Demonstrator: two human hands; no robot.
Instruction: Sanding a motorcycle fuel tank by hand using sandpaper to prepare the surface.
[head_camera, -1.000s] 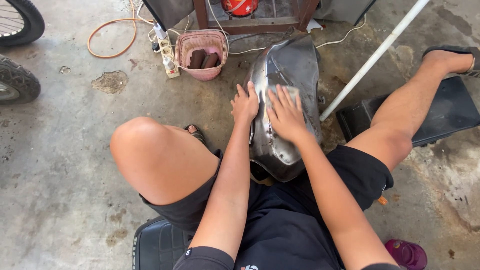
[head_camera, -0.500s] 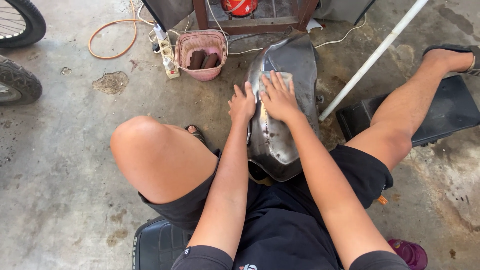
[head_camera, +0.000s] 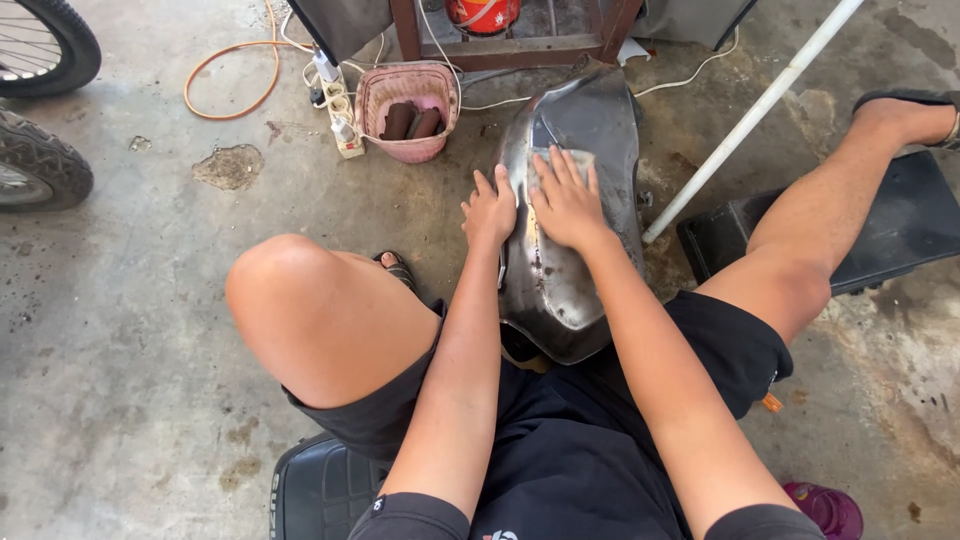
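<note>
Tank: bare-metal motorcycle fuel tank (head_camera: 560, 290), dull grey w/ rust streak, lying on the concrete floor (head_camera: 130, 330) btwn the person's legs, near end touching the shorts, far end toward the far edge of the floor by the frame.
Long axis: runs near-to-far, straight away from the body, tilted a bit right at the far end.
Right hand: right hand (head_camera: 566, 203) flat on top of tank, fingers spread, pressing a small pale sanding pad or cloth (head_camera: 578, 160) against the metal; only its far edge shows past the fingertips.
Left hand: left hand (head_camera: 489, 210) on the tank's left flank, fingers together and curved over the edge, bracing; holds nothing else.
Nearer hand: both on the tank; right sits on the crown, left just beside it on the side wall, the two hands nearly touching.
Direction: tank's free length lies ahead of and behind the hands along that axis.
Around: pink basket (head_camera: 407, 110) w/ dark cylinders just left of tank's far end; power strip (head_camera: 338, 110) and orange cable (head_camera: 230, 75) further left; white pipe (head_camera: 745, 115) slanting on the right; tyres (head_camera: 40, 100) at far-left edge.
</note>
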